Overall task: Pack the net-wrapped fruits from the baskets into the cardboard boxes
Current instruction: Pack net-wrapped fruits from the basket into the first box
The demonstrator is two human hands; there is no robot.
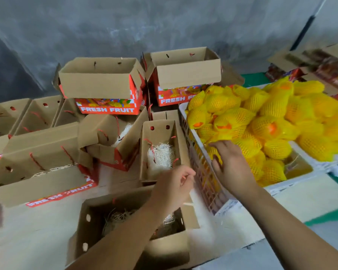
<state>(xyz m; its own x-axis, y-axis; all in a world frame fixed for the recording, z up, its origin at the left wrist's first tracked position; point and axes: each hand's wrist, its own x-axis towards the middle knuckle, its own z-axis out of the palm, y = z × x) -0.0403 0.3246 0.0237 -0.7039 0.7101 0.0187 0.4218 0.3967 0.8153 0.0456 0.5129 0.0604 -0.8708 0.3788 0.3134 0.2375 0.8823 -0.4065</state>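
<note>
- Yellow foam netting wraps the fruits [258, 121], heaped high in a white slatted basket [198, 152] at three o'clock; a second heap lies beyond it at two o'clock.
- Most fruits lie with their long axis running from lower left to upper right; orange skin shows at some net ends.
- Right hand [230, 166] reaches over the basket's near rim, fingers spread and relaxed, resting against the fruits at the corner, not gripping any.
- Left hand [176, 184] hovers at the centre, fingers curled loosely; a red cord seems pinched at the fingertips, though blur keeps me from telling for sure.
- Open cardboard box [160, 151] at twelve o'clock of that hand holds pale shredded padding and stands touching the basket wall.
- Nearest box [129, 228] at six o'clock also holds padding, its mouth partly crossed by the left forearm.
- More open boxes crowd nine to eleven o'clock, two stacked ones printed "FRESH FRUIT" [107, 109].
- Little bare table shows between boxes; the widest clear strip lies at seven o'clock.
</note>
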